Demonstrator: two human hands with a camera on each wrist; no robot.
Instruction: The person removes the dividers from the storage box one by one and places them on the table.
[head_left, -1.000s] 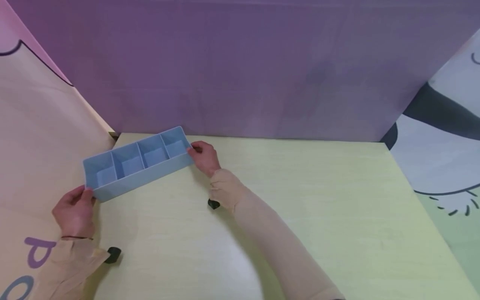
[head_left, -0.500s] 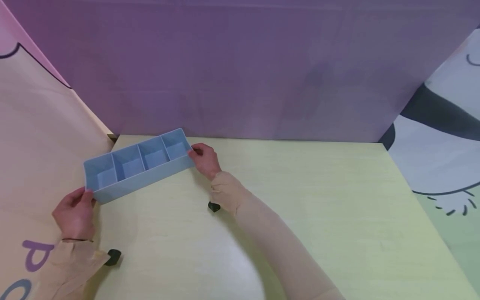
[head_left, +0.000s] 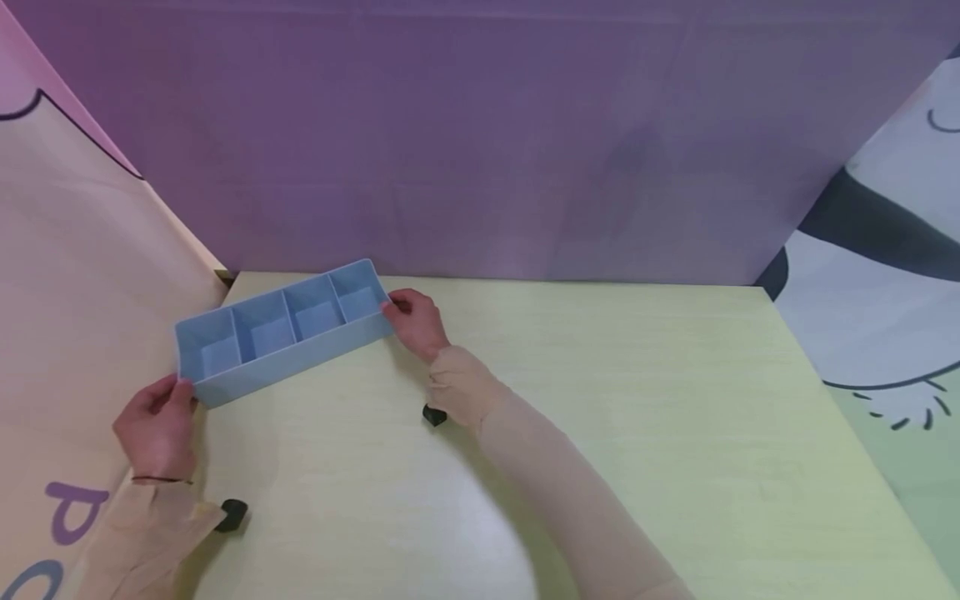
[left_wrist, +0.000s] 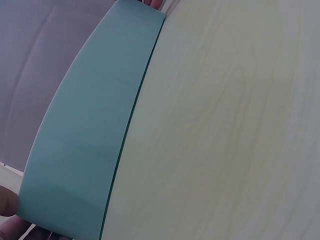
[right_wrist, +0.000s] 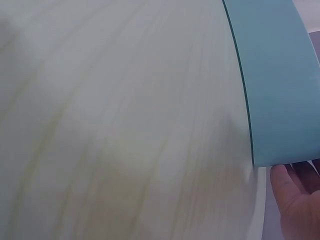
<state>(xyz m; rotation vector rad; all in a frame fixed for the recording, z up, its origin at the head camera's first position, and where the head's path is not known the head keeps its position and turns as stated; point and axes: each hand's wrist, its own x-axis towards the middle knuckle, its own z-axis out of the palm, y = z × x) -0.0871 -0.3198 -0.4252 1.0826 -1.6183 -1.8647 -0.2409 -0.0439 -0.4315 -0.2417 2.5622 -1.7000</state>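
Observation:
A light blue divided storage box (head_left: pixel 292 363) sits aslant at the back left of the table, its row of compartments facing up with nothing visible inside. At its near left corner my left hand (head_left: pixel 156 427) grips the end, thumb at the rim. My right hand (head_left: pixel 417 323) holds the opposite, farther end between thumb and fingers. The box's long side wall (left_wrist: pixel 90 125) fills much of the left wrist view, lower edge along the tabletop. In the right wrist view, fingers of the right hand (right_wrist: pixel 300 202) reach round the box's end and are partly hidden.
The pale wood-grain table (head_left: pixel 637 417) extends to the right. A purple panel (head_left: pixel 487 142) rises behind it, with a printed sheet (head_left: pixel 67 292) close on the left and another (head_left: pixel 892 308) on the right. Small black pieces (head_left: pixel 434 415) show beneath both sleeves.
Both hands and the box have shifted slightly to the right over the table. The grip at each end looks the same, and the head view has turned a little.

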